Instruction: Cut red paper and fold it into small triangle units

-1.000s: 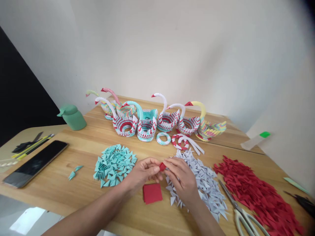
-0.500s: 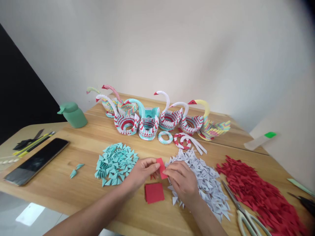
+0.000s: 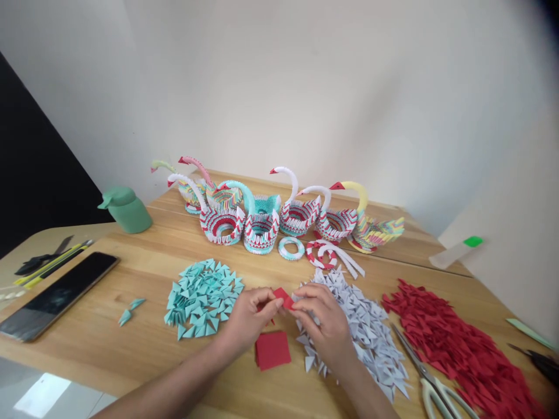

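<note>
A small folded piece of red paper [image 3: 283, 297] is held up between both hands above the table. My left hand [image 3: 252, 314] pinches its left side between thumb and fingers. On its right side, the fingertips of my right hand [image 3: 324, 320] grip the paper. A short stack of red paper rectangles [image 3: 273, 350] lies on the wood just below the hands. Some red bits show partly behind my left fingers. Beneath and beside my right hand spreads a heap of white folded paper triangles [image 3: 371, 331], and a teal heap of triangles [image 3: 205, 297] lies left of my left hand.
Red triangles [image 3: 463, 343] and scissors [image 3: 430, 378] lie at the right. Several paper swans [image 3: 262, 230] stand along the back, with paper rings [image 3: 291, 248] before them. A phone [image 3: 59, 297], a green container [image 3: 128, 212] and a glue bottle [image 3: 454, 253] are at the sides.
The red paper has been turned from nearly upright to a slanted, flatter pose and looks folded. My right fingers have shifted on it. The whole view has moved slightly.
</note>
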Demonstrator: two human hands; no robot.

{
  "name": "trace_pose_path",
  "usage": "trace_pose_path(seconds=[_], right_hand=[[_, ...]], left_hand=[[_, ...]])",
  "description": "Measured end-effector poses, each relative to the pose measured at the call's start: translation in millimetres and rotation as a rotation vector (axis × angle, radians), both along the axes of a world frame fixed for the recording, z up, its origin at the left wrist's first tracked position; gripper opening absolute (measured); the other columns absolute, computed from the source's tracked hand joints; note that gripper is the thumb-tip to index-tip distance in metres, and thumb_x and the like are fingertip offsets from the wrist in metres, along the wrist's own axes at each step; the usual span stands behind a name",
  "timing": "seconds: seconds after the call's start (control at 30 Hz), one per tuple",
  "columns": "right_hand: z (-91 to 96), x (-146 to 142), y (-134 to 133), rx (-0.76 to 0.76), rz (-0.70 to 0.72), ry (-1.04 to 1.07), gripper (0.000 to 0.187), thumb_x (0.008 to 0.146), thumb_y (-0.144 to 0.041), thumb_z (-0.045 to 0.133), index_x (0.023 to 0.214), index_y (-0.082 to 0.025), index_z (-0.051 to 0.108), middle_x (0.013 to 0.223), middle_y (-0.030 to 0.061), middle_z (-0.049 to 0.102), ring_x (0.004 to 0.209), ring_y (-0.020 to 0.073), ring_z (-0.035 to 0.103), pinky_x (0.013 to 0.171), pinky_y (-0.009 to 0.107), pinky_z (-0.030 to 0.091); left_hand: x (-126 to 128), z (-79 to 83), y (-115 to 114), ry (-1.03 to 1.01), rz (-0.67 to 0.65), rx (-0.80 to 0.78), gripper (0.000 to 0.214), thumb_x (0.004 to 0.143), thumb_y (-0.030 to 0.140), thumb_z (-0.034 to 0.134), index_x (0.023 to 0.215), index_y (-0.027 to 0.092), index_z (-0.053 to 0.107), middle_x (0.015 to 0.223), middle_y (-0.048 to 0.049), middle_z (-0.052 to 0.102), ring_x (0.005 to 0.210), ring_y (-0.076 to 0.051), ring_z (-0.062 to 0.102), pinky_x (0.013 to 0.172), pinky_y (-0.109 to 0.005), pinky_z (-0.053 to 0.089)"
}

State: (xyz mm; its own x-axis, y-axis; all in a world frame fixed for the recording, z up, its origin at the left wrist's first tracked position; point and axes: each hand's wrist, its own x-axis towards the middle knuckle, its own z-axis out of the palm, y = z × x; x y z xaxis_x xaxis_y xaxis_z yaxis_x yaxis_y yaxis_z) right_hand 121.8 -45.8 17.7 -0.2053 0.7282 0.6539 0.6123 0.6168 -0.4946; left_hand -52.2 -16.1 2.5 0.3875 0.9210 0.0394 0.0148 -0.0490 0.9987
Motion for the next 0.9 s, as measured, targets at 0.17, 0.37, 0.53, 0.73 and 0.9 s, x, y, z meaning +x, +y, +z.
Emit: trace_pose_path(seconds=[0.17,0.37,0.53,0.73,0.9], right_hand=[[-1.3,-1,-2,-0.266,-0.038,0.167,0.01,0.086,-0.02,0.054,0.081,-0.021,0.062,0.083,0.0037,0.067,0.079,0.0182,0.062,0.071,0.03,0.048],[-5.1,-2,-6,-0.528,-0.081,0.289,0.017,0.087,-0.032,0.053,0.08,-0.019,0.06,0.072,0.0008,0.063,0.065,0.0149,0.058,0.06,0.025,0.045],[-8.5,-3,-5,-0.581,-0.087,0.37,0.023,0.086,-0.038,0.055,0.076,-0.018,0.059,0.065,-0.0002,0.059,0.059,0.0137,0.054,0.054,0.023,0.043],[-12.2,-3,-4,-0.584,-0.079,0.426,0.024,0.084,-0.039,0.058,0.074,-0.018,0.058,0.067,0.0,0.059,0.06,0.0133,0.052,0.055,0.023,0.043],[-13.4,-4,-5,-0.59,-0.088,0.441,0.023,0.083,-0.038,0.058,0.074,-0.018,0.057,0.063,-0.0018,0.055,0.058,0.0127,0.05,0.055,0.023,0.042]], left_hand=[[-1,0.4,-2,0.074,-0.014,0.054,0.028,0.083,0.035,0.053,0.069,0.013,0.065,0.061,-0.0013,0.059,0.058,-0.012,0.05,0.057,-0.022,0.038],[-1,4.9,-3,0.15,-0.005,0.11,0.029,0.083,0.033,0.053,0.066,0.014,0.067,0.057,-0.0007,0.058,0.056,-0.012,0.049,0.054,-0.02,0.035],[-1,5.3,-3,0.122,-0.017,0.083,0.031,0.081,0.036,0.054,0.063,0.013,0.067,0.055,-0.001,0.056,0.054,-0.011,0.046,0.051,-0.02,0.033],[-2,4.6,-2,0.072,-0.072,-0.006,0.034,0.078,0.04,0.056,0.062,0.012,0.066,0.053,-0.0003,0.053,0.052,-0.01,0.043,0.051,-0.021,0.032],[-2,4.2,-2,0.016,-0.102,-0.053,0.036,0.078,0.043,0.057,0.062,0.012,0.065,0.056,-0.0019,0.058,0.053,-0.01,0.044,0.052,-0.021,0.033]])
